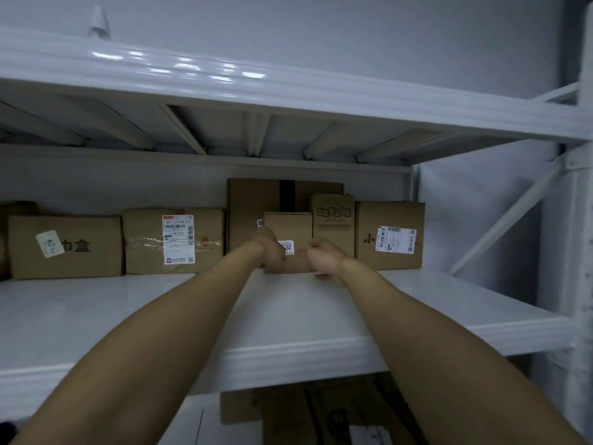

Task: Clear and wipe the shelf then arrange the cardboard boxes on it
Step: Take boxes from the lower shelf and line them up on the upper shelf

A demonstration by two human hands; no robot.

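Both arms reach deep into the white shelf (96, 316) at the middle of the frame, where the left hand (272, 252) and right hand (324, 258) each close their grip on a lower corner of a small cardboard box (288, 228). It stands at the back in a row of cardboard boxes, just in front of a tall box (247, 207) and touching a printed box (333, 220) to its right. Two labelled boxes (173, 240) sit at centre left.
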